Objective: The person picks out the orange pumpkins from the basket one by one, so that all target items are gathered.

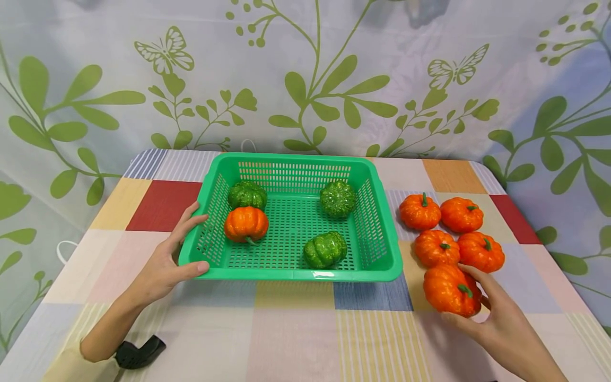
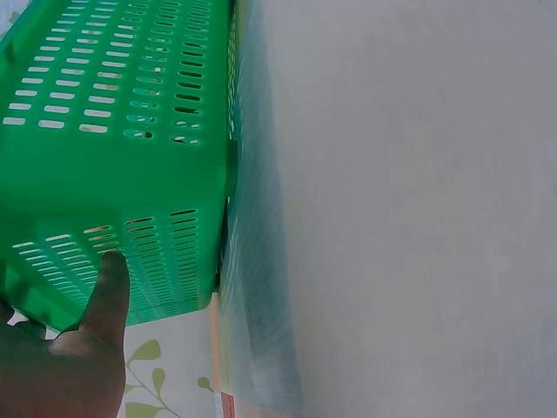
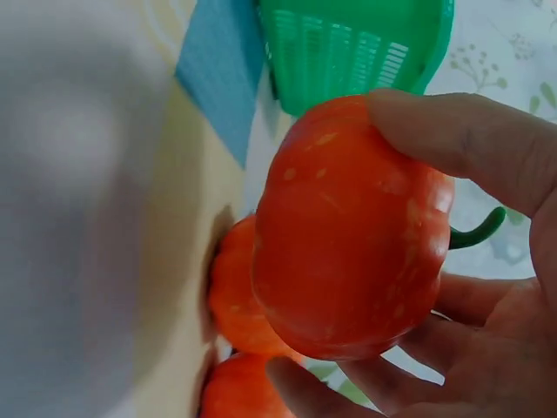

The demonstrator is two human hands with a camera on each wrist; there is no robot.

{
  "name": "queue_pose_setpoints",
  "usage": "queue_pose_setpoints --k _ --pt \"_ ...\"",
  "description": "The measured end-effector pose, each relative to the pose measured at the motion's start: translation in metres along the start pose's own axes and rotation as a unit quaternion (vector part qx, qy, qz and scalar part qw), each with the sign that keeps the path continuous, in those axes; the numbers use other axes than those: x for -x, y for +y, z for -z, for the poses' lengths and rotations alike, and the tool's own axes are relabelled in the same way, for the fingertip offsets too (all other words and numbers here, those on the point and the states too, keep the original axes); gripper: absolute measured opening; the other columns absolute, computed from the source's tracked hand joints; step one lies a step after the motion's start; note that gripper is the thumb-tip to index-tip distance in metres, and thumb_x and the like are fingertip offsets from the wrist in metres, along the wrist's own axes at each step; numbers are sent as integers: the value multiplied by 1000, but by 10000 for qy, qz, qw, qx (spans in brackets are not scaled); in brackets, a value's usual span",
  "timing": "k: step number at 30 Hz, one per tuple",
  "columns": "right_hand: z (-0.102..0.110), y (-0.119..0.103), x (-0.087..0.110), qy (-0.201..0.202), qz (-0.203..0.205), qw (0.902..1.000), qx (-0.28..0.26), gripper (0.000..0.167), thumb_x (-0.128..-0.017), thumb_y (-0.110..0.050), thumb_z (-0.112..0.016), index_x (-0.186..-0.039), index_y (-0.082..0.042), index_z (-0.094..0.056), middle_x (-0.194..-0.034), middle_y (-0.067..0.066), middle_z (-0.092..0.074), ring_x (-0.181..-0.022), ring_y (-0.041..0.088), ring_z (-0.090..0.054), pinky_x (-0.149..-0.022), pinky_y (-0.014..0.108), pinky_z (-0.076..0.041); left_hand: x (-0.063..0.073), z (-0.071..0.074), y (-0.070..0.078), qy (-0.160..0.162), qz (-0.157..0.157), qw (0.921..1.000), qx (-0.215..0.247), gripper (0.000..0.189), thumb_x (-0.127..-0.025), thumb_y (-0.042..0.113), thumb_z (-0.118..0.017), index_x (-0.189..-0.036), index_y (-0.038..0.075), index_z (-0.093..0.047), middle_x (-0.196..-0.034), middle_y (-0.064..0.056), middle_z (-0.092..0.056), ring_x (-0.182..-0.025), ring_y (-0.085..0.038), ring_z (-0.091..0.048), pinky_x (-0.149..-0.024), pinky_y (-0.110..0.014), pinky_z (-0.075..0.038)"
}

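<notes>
My right hand [image 1: 501,313] grips an orange pumpkin [image 1: 451,290] with a green stem, thumb on one side and fingers on the other. In the right wrist view the same pumpkin [image 3: 352,235] is held off the cloth. My left hand [image 1: 164,260] rests on the left end of a green plastic basket [image 1: 296,274], thumb on the near rim corner. Inside the basket lie an orange pumpkin [image 1: 246,224] and three green ones: one behind it [image 1: 247,195], a green pumpkin [image 1: 338,199] at the back right and a green pumpkin [image 1: 325,250] near the front.
Several orange pumpkins [image 1: 462,215] sit in a cluster right of the basket, just beyond my right hand. A patchwork cloth [image 1: 296,339] covers the table. Behind hangs a pale curtain [image 1: 200,69] with green leaves. A black band [image 1: 139,353] is at my left wrist.
</notes>
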State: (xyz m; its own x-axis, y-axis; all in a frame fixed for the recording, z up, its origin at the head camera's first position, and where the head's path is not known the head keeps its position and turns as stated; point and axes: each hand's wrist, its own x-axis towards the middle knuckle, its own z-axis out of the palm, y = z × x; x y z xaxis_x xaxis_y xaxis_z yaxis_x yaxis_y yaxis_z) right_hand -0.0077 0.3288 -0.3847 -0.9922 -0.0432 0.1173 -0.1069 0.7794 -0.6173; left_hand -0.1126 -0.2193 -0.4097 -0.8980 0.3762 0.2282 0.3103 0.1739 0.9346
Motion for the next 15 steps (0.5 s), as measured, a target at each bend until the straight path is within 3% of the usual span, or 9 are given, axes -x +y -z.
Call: queue_pose_setpoints --k 5,9,12,15 --pt "-3 12 1 -91 -91 9998 150 83 -76 -17 -87 -146 -14 -42 -135 15 -48 -110 -2 -38 -81 5 -25 0 0 0 -5 -14 10000 -39 78 -82 -8 -64 -152 3 -32 -165 1 -5 -140 -18 -21 -97 -15 -40" --pt "-3 19 0 -134 -85 9996 213 86 -75 -15 -87 -147 -9 -39 -135 20 -44 -116 23 -40 -82 5 -24 -1 0 -1 16 -19 9999 -110 78 -82 -7 -65 -152 4 -32 -165 2 -5 -140 -19 -20 -97 -15 -39" --pt "-4 23 -1 -202 -132 9992 326 87 -74 -14 -87 -146 -7 -38 -133 23 -41 -111 35 -40 -78 14 -31 -1 1 -1 -12 -2 10000 -83 78 -82 -7 -65 -152 4 -32 -165 2 -5 -141 -20 -19 -99 -14 -37" --pt "-5 26 -3 -206 -120 9990 390 86 -72 -13 -88 -144 -7 -41 -129 21 -43 -107 24 -38 -73 20 -32 0 1 -2 -45 -13 10000 -69 78 -83 -8 -64 -152 4 -31 -165 1 -4 -142 -20 -17 -100 -14 -35"
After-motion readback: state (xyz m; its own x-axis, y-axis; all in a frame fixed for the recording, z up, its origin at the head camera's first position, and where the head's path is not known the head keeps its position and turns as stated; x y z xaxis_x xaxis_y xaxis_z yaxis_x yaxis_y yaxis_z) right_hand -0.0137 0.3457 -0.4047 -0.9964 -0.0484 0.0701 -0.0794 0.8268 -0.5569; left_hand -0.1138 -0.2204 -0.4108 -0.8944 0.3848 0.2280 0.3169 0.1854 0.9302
